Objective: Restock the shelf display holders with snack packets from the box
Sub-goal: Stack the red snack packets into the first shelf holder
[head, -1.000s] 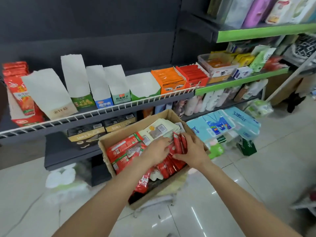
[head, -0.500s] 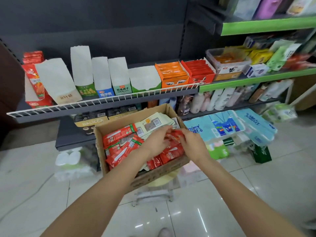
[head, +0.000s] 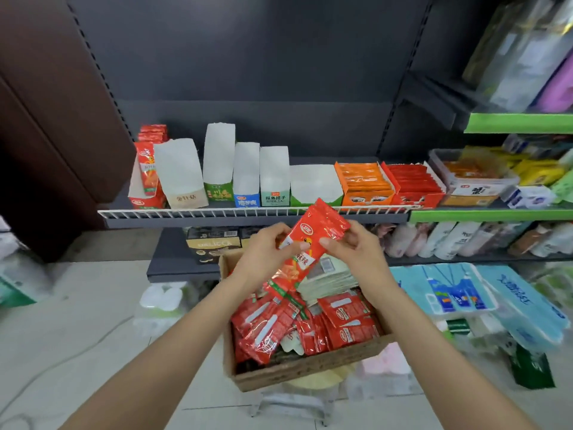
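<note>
A stack of long red snack packets (head: pixel 305 252) is lifted above the cardboard box (head: pixel 304 369), tilted with its top toward the shelf. My left hand (head: pixel 263 251) grips its left edge and my right hand (head: pixel 353 248) grips its right edge. The box holds more red packets (head: pixel 347 321) and a pile of pale green ones (head: pixel 328 276). On the wire-fronted shelf (head: pixel 248 214) stand several white cardboard display holders (head: pixel 246 172), which look empty from here. The leftmost holder (head: pixel 147 181) carries red packets like the ones I hold.
Orange (head: pixel 364 181) and red (head: pixel 415 184) display boxes stand full at the shelf's right. Green-edged shelves (head: pixel 493 214) with goods continue to the right. Blue tissue packs (head: pixel 459 293) lie on the floor right of the box; wrapped rolls (head: pixel 161 302) lie to its left.
Both hands gathered red packets inside the box, then raised the stack out of it toward the shelf. My view moved closer to the shelf.
</note>
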`<state>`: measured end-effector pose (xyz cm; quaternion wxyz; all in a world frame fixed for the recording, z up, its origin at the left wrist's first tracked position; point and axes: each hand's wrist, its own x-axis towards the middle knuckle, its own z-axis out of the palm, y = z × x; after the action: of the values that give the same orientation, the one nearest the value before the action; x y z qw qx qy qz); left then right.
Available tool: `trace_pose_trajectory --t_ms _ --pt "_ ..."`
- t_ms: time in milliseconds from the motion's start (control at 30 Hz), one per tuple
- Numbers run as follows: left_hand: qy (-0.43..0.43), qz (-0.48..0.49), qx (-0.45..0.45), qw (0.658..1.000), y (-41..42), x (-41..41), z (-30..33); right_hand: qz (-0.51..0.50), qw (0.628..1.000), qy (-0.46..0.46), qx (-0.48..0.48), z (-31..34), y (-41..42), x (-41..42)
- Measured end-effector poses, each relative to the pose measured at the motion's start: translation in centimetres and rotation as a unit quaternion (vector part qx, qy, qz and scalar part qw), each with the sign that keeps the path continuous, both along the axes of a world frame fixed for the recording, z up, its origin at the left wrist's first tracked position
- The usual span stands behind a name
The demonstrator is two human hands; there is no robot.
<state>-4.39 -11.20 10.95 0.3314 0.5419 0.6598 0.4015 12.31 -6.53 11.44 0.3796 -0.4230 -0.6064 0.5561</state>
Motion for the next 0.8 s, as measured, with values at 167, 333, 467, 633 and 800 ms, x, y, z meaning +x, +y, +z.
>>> trace_pose_trajectory --t_ms 167,333,467,633,800 --pt "-0.008 0.034 -0.008 0.999 -1.7 -6.4 1.2 0.031 0.999 0.006 -0.021 0.6 0.4 -7.3" --pt "0.012 0.039 -0.003 0.999 -2.7 -16.3 2.4 0.074 0.997 -0.019 0.034 1.8 0.2 -18.0" --pt "0.078 0.02 -0.008 0.997 -2.6 -25.2 3.8 0.097 0.991 -0.037 0.086 2.6 -0.3 -26.8" --pt "0.15 0.051 -0.001 0.987 -2.0 -34.6 4.6 0.075 0.987 -0.043 0.134 3.0 -0.1 -36.2" --pt "0.178 0.061 -0.019 0.982 0.0 -40.5 4.6 0.044 0.977 -0.094 0.186 3.4 2.1 -42.3"
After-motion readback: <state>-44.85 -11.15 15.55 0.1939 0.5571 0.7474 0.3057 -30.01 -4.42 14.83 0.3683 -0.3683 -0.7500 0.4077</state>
